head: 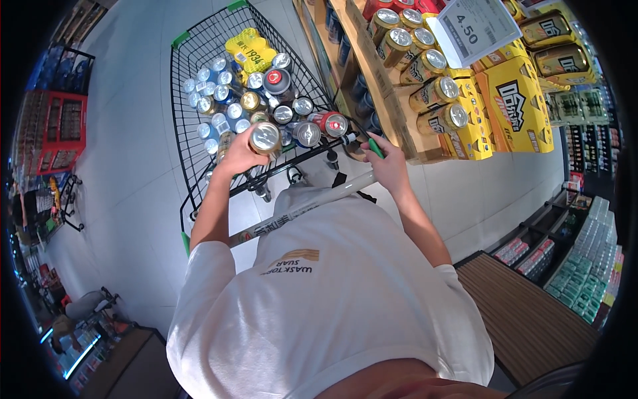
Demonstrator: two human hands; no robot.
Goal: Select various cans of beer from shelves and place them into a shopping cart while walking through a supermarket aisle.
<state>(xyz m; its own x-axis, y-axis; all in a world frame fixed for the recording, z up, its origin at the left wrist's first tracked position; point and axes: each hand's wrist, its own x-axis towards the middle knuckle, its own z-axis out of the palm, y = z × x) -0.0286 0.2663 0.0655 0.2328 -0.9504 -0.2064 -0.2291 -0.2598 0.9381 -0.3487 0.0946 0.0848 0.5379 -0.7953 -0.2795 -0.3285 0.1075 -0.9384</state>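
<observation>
My left hand (241, 155) is closed around a gold drink can (265, 138), its silver lid facing up, over the near end of a black wire shopping cart (185, 149). Below and beyond it the cart holds many upright cans, among them blue cans (222, 93), a large grey can with a red top (277, 82) and a red can (333, 123) lying tilted. A yellow shrink-wrapped pack (251, 51) lies at the far end. My right hand (389, 167) grips the green corner piece (376, 148) by the right end of the cart's pale handle bar (299, 209).
Right of the cart stands a wooden display shelf (394, 107) with gold Harbin beer cans (432, 97), yellow cartons (513, 107) and a price sign (473, 32). A slatted wooden bench-like surface (528, 314) lies at lower right. A person (70, 324) is at far lower left.
</observation>
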